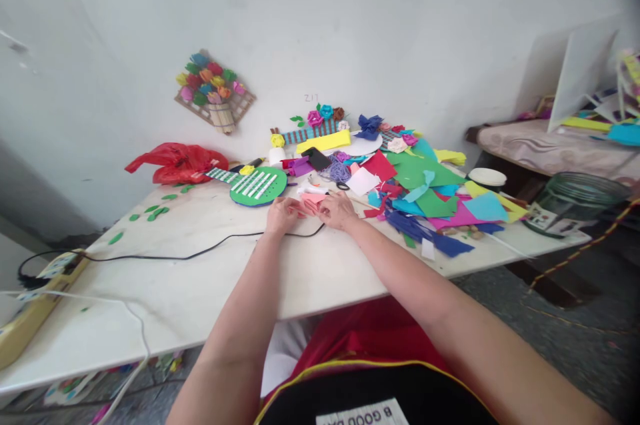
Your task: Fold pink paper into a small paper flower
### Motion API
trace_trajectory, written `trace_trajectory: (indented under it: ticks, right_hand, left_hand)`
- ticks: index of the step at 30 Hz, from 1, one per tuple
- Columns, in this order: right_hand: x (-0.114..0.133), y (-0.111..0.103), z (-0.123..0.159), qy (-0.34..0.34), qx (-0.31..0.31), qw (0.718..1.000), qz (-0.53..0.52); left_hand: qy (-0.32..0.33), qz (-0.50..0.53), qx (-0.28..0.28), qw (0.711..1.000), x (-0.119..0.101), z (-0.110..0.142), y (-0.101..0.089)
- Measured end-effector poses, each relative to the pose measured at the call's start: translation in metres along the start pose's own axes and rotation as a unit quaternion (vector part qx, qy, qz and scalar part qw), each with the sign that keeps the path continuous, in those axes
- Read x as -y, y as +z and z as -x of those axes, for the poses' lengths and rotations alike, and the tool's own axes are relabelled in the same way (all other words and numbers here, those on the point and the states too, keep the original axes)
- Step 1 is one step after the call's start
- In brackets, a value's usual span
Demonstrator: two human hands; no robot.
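Note:
Both hands meet over the middle of the white table, at a folded piece of salmon-pink paper (311, 205). My left hand (283, 215) pinches the paper's left side, its fingers bent inward. On the right side, my right hand (339, 211) grips the same paper between thumb and fingers. My fingers partly cover the paper, so its full shape is hidden. Just behind it lies a white glue gun (313, 190), its black cord (200, 255) passing under my hands. A green paper guitar (260, 186) with white strips rests to the left of my left hand.
Coloured paper scraps (425, 175) pile up at the right, beside a glass jar (575, 201) and a round white lid (486, 178). A red plastic bag (183, 163) lies at the back left. Green paper leaves (157, 213) are scattered nearby. A power strip (43, 305) sits at the left edge.

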State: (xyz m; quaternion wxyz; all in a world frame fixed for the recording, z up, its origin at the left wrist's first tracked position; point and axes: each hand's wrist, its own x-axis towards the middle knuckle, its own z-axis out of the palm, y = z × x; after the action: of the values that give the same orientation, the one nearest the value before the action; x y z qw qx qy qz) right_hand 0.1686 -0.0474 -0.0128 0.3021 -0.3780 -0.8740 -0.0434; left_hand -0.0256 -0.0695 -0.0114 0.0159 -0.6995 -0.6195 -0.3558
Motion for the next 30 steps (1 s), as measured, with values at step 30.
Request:
trace_trajectory:
  ticks: [30]
  right_hand:
    - [0.012,0.023,-0.011,0.034,-0.045,0.998,0.034]
  left_hand:
    - [-0.148,0.099,-0.083,0.981,0.002,-0.003,-0.004]
